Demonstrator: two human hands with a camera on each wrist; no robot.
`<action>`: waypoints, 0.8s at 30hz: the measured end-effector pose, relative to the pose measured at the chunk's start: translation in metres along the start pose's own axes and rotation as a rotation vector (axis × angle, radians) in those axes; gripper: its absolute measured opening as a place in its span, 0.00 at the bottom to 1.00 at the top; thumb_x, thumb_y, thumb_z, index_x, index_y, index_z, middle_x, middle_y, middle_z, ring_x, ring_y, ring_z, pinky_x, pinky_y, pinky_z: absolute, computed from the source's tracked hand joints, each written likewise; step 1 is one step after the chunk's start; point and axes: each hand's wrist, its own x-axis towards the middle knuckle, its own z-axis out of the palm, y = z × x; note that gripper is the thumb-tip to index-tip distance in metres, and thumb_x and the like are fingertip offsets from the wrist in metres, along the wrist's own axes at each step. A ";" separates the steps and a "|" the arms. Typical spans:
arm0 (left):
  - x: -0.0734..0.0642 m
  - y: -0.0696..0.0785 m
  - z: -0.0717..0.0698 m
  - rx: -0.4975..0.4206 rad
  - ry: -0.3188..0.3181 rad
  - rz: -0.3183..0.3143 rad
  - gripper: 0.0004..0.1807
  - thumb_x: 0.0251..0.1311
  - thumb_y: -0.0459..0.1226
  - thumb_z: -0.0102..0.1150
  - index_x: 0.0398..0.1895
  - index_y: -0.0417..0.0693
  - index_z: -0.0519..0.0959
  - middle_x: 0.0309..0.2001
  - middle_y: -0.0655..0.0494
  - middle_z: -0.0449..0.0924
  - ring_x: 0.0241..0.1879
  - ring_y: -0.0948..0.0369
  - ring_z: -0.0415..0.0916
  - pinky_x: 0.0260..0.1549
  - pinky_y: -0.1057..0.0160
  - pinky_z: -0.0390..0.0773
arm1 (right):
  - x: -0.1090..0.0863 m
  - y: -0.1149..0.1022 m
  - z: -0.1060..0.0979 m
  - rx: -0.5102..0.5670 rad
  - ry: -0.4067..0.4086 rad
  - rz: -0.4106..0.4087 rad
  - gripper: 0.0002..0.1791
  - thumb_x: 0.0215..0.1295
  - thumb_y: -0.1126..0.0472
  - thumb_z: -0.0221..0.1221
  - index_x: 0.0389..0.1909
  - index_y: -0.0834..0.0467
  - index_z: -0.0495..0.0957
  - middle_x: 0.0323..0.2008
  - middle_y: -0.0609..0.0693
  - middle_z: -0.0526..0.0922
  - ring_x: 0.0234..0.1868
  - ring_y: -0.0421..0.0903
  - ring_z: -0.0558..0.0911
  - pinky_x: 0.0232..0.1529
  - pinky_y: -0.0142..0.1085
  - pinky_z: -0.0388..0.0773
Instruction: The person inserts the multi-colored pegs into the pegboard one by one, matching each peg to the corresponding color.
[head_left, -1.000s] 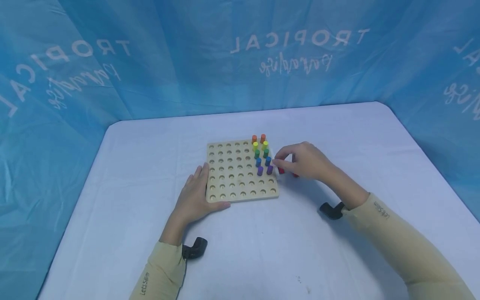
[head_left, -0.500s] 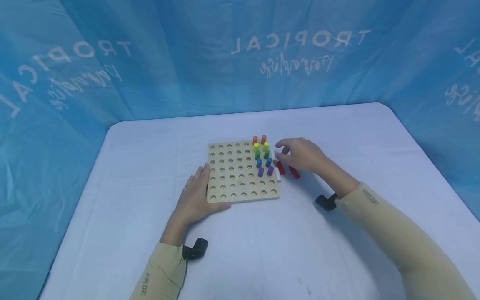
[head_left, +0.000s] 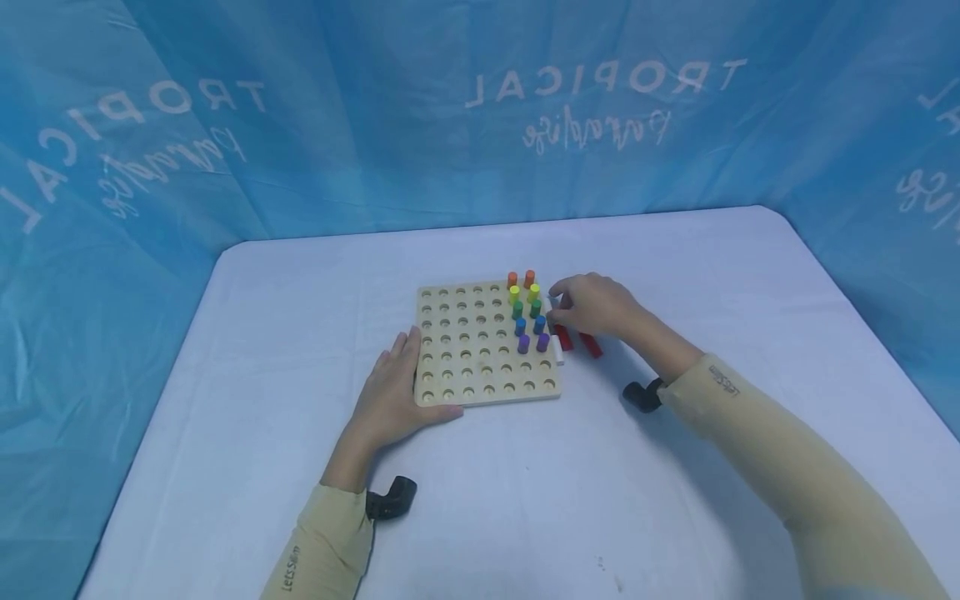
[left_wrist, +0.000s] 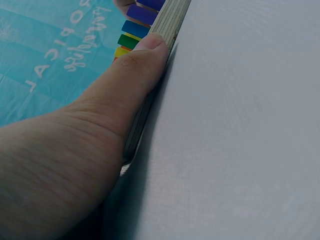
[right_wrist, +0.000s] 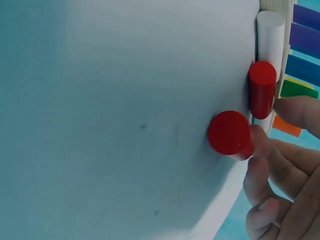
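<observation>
A square wooden pegboard (head_left: 477, 382) lies on the table. Paired upright pegs fill part of its right side: orange (head_left: 529, 280), yellow (head_left: 534, 293), green (head_left: 536, 309), blue (head_left: 540, 324) and purple (head_left: 543, 342). My left hand (head_left: 388, 396) rests against the board's front left corner, thumb along the front edge and fingers along the left side. Beside the right edge, my right hand (head_left: 600, 307) hovers with thumb and forefinger apart around a white peg (head_left: 549, 304), partly hidden; contact is unclear. Below it lie another white peg (head_left: 557, 351) and two red pegs, one nearer the board (right_wrist: 262, 91), one farther out (right_wrist: 229, 132).
A white cloth (head_left: 300, 350) covers the table. Blue printed curtains (head_left: 390, 125) hang behind it and at both sides. Black wrist mounts show at the left wrist (head_left: 392, 498) and right wrist (head_left: 642, 397).
My right hand has drawn back from the red pegs and shifted away from me to the upper white peg, uncovering the red pegs and lower white peg. The left hand stays put.
</observation>
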 end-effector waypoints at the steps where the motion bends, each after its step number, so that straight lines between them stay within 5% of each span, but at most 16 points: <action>1: 0.000 0.000 0.000 0.000 -0.001 0.000 0.77 0.36 0.68 0.74 0.81 0.47 0.36 0.81 0.48 0.39 0.81 0.51 0.34 0.79 0.48 0.40 | 0.000 -0.001 -0.001 -0.002 -0.003 0.001 0.30 0.65 0.48 0.63 0.65 0.57 0.74 0.45 0.52 0.86 0.39 0.46 0.83 0.45 0.45 0.83; 14: 0.000 -0.001 0.000 -0.002 -0.005 -0.002 0.77 0.36 0.69 0.73 0.81 0.49 0.35 0.81 0.49 0.38 0.81 0.52 0.33 0.80 0.49 0.39 | 0.007 -0.009 0.000 -0.034 -0.009 0.082 0.29 0.64 0.51 0.64 0.64 0.58 0.75 0.55 0.57 0.82 0.53 0.55 0.80 0.52 0.51 0.80; 24: -0.001 0.002 -0.001 -0.004 -0.006 -0.004 0.78 0.35 0.68 0.74 0.81 0.48 0.35 0.81 0.48 0.38 0.81 0.51 0.33 0.80 0.48 0.38 | 0.004 -0.002 0.005 -0.018 0.043 0.070 0.29 0.64 0.49 0.63 0.65 0.57 0.75 0.51 0.55 0.84 0.45 0.51 0.82 0.46 0.46 0.82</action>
